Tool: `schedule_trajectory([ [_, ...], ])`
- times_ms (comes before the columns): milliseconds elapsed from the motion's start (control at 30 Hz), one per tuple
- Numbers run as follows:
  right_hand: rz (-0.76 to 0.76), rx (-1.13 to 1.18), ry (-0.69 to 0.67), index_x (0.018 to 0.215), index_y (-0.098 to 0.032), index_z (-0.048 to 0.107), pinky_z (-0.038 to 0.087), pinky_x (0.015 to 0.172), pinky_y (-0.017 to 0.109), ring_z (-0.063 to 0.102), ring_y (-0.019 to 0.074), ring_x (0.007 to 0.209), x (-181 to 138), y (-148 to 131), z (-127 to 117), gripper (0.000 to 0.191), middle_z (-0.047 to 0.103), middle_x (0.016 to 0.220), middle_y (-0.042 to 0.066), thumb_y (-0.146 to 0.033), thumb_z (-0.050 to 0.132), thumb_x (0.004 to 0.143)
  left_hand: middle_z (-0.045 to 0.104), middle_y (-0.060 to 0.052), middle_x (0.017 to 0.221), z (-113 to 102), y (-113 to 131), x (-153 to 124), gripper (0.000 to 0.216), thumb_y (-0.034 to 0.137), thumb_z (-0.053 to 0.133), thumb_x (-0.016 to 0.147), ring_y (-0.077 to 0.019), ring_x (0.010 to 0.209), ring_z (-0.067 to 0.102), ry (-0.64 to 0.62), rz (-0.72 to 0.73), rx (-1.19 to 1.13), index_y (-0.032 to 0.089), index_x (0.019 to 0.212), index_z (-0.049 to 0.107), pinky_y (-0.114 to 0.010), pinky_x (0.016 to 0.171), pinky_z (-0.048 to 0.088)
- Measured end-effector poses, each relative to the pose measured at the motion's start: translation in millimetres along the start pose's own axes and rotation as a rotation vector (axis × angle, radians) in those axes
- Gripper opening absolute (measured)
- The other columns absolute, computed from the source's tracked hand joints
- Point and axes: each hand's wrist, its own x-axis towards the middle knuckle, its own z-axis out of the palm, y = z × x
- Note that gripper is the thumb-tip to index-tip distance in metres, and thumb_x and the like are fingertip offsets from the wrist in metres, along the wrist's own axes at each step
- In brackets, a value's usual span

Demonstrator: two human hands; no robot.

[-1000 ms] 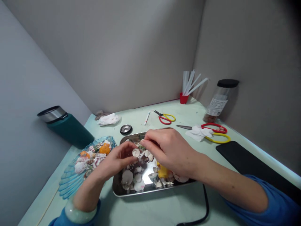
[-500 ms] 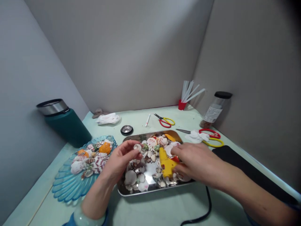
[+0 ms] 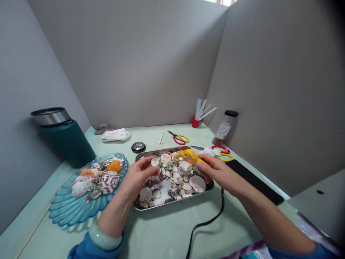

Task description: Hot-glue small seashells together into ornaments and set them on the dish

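Note:
My left hand [image 3: 140, 176] pinches a small pale seashell [image 3: 154, 162] between thumb and fingers above the left part of a metal tray [image 3: 172, 204]. My right hand [image 3: 214, 169] is wrapped round the handle of a yellow hot glue gun [image 3: 190, 155], whose nozzle points left toward the shell. A black cord [image 3: 207, 222] runs from near my right hand down to the front of the table. Many white, striped and greenish shells [image 3: 197, 183] cover much of the tray. My right fingers hide part of the tray's right end.
On the left, a blue shell-shaped glass dish [image 3: 67, 208] holds shells, beside a green bottle [image 3: 67, 144]. Behind the tray lie a round lid [image 3: 138, 146], white tissue [image 3: 115, 135], a pen [image 3: 161, 137] and scissors [image 3: 179, 139]. Glue sticks [image 3: 202, 109] stand in a red cup near a clear jar [image 3: 223, 129].
My right hand has lifted the yellow glue gun off the shells and turned its nozzle leftward. My left hand still holds the small shell. The camera view has shifted slightly.

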Motion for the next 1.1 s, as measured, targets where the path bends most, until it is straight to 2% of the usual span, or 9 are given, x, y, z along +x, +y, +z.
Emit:
schedule_trajectory([
  [133, 0.087, 0.453, 0.065, 0.099, -0.017, 0.055, 0.032, 0.046, 0.022, 0.036, 0.0089, 0.049, -10, 8, 11, 0.036, 0.040, 0.056, -0.007, -0.047, 0.062, 0.079, 0.066, 0.001, 0.074, 2, -1, 1, 0.044, 0.024, 0.079, 0.060, -0.0109, 0.060, 0.062, 0.019, 0.023, 0.017, 0.013, 0.100, 0.063, -0.023, 0.062, 0.047],
  [300, 0.056, 0.584, 0.049, 0.103, -0.015, 0.054, 0.030, 0.043, 0.022, 0.030, 0.0075, 0.046, -14, 1, 24, 0.040, 0.034, 0.058, -0.008, -0.047, 0.061, 0.079, 0.066, 0.000, 0.079, 4, 2, -2, 0.036, 0.032, 0.076, 0.065, -0.0119, 0.060, 0.062, -0.003, 0.047, 0.039, 0.014, 0.092, 0.061, -0.025, 0.062, 0.048],
  [433, 0.010, 0.600, 0.055, 0.102, -0.015, 0.056, 0.031, 0.045, 0.022, 0.034, 0.0078, 0.048, -13, -4, 23, 0.039, 0.037, 0.058, -0.007, -0.045, 0.063, 0.078, 0.065, -0.003, 0.081, 4, 3, -4, 0.039, 0.037, 0.072, 0.069, -0.0133, 0.065, 0.061, -0.025, 0.070, 0.059, 0.013, 0.099, 0.063, -0.027, 0.064, 0.049],
  [567, 0.002, 0.556, 0.032, 0.099, -0.013, 0.058, 0.027, 0.044, 0.022, 0.034, 0.0069, 0.047, -6, 1, 20, 0.036, 0.042, 0.057, -0.006, -0.041, 0.066, 0.077, 0.065, -0.003, 0.083, 3, 1, -4, 0.044, 0.039, 0.070, 0.071, -0.0151, 0.069, 0.061, -0.015, 0.083, 0.071, 0.014, 0.107, 0.063, -0.029, 0.068, 0.050],
  [633, -0.001, 0.538, 0.034, 0.098, -0.013, 0.058, 0.030, 0.046, 0.022, 0.036, 0.0072, 0.048, 1, 4, 18, 0.035, 0.043, 0.057, -0.006, -0.040, 0.066, 0.077, 0.065, -0.004, 0.084, 3, 1, -4, 0.045, 0.039, 0.070, 0.071, -0.0153, 0.070, 0.060, -0.010, 0.089, 0.089, 0.015, 0.109, 0.063, -0.029, 0.069, 0.049],
  [733, -0.008, 0.524, 0.051, 0.100, -0.014, 0.056, 0.037, 0.053, 0.025, 0.039, 0.0082, 0.049, 14, 7, 15, 0.036, 0.044, 0.058, -0.007, -0.041, 0.065, 0.077, 0.066, -0.003, 0.082, 5, 2, -5, 0.041, 0.037, 0.069, 0.072, -0.0144, 0.068, 0.059, -0.012, 0.088, 0.136, 0.015, 0.107, 0.064, -0.028, 0.067, 0.047],
  [867, -0.014, 0.484, 0.063, 0.097, -0.015, 0.057, 0.035, 0.051, 0.023, 0.043, 0.0086, 0.051, 32, 6, 13, 0.034, 0.049, 0.062, -0.005, -0.041, 0.065, 0.077, 0.065, -0.001, 0.069, 9, 5, -7, 0.036, 0.034, 0.069, 0.073, -0.0138, 0.064, 0.056, -0.047, 0.055, 0.229, 0.015, 0.104, 0.067, -0.024, 0.061, 0.044],
  [1000, -0.021, 0.458, 0.009, 0.092, -0.015, 0.059, 0.038, 0.052, 0.023, 0.048, 0.0101, 0.054, 49, 5, 17, 0.031, 0.054, 0.067, -0.003, -0.039, 0.067, 0.074, 0.068, -0.003, 0.080, 12, 6, -9, 0.035, 0.034, 0.069, 0.073, -0.0153, 0.068, 0.058, -0.094, 0.023, 0.317, 0.019, 0.105, 0.068, -0.024, 0.063, 0.045],
  [1100, -0.038, 0.486, -0.023, 0.097, -0.016, 0.058, 0.041, 0.057, 0.025, 0.049, 0.0102, 0.056, 59, 3, 17, 0.032, 0.053, 0.069, -0.003, -0.041, 0.062, 0.078, 0.067, -0.003, 0.078, 12, 4, -8, 0.036, 0.035, 0.068, 0.074, -0.0159, 0.068, 0.058, -0.100, 0.004, 0.346, 0.020, 0.106, 0.067, -0.025, 0.065, 0.045],
])
